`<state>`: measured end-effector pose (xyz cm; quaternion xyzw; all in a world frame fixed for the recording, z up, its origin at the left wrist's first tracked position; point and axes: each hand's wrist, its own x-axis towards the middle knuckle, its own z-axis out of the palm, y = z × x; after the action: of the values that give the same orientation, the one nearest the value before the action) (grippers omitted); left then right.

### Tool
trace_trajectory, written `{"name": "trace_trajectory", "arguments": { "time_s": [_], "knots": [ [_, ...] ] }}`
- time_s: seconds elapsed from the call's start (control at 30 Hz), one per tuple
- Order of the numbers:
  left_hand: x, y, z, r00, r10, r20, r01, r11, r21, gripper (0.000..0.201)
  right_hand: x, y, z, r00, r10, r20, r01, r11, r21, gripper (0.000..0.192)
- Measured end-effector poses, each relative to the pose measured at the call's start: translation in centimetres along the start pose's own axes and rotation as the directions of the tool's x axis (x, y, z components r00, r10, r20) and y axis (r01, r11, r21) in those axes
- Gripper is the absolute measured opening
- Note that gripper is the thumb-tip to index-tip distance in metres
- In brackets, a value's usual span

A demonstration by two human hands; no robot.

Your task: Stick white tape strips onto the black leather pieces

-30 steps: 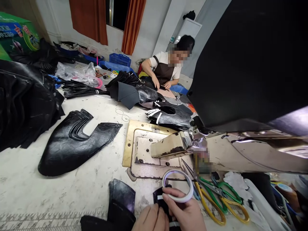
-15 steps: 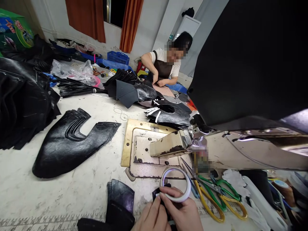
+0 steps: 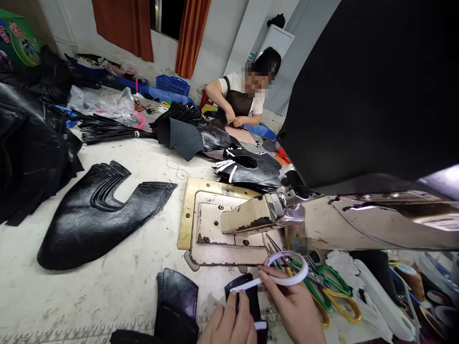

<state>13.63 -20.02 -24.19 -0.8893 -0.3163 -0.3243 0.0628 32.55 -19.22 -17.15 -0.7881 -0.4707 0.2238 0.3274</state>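
Head view, lower centre: the right hand [image 3: 294, 306] grips the tape roll [image 3: 287, 281], its white strip [image 3: 247, 286] reaching across a black piece [image 3: 254, 302]; the left hand [image 3: 229, 317] meets the strip's end, whether pinching or pressing I cannot tell. Taping seems in hand; next calls for steady tension and smoothing.

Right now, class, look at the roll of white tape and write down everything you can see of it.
The roll of white tape is a narrow, smooth ring with a faint lilac sheen and a wide open centre, through which parts of scissors show. It is tilted, pinched between the thumb and a finger of the right hand. A narrow strip runs leftward from it, across a black leather-like piece, with fingertips of the left hand at its far end.
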Motion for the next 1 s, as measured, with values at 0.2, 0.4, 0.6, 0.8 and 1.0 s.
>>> {"name": "trace_trajectory", "arguments": {
  "time_s": [0.2,0.4,0.6,0.8,1.0],
  "knots": [
    [0.6,-0.6,-0.4,0.999,0.044,-0.006,-0.043,0.998,0.038,0.028,-0.4,-0.1,0.7,0.997,-0.073,-0.03,0.071,0.996,-0.061,0.037],
    [0.4,-0.6,0.2,0.998,0.062,0.022,-0.062,0.997,0.04,0.03,-0.6,1.7,0.4,0.963,-0.267,-0.024,0.255,0.94,-0.227,0.03],
    [0.9,-0.8,0.2,0.982,0.08,0.17,-0.082,0.997,0.005,0.044,-0.9,3.0,0.5,0.954,-0.301,0.016,0.293,0.916,-0.274,0.024],
    [2.2,-0.4,-0.2,0.954,-0.052,0.294,0.069,0.997,-0.047,0.059,-1.4,2.9,1.3,0.966,-0.249,-0.073,0.23,0.952,-0.201,0.028],
    [3.3,-0.4,-1.0,0.95,-0.075,0.303,0.094,0.994,-0.048,0.06,-1.1,2.6,1.4,0.962,-0.257,-0.089,0.231,0.945,-0.231,0.031]
  ]
}}
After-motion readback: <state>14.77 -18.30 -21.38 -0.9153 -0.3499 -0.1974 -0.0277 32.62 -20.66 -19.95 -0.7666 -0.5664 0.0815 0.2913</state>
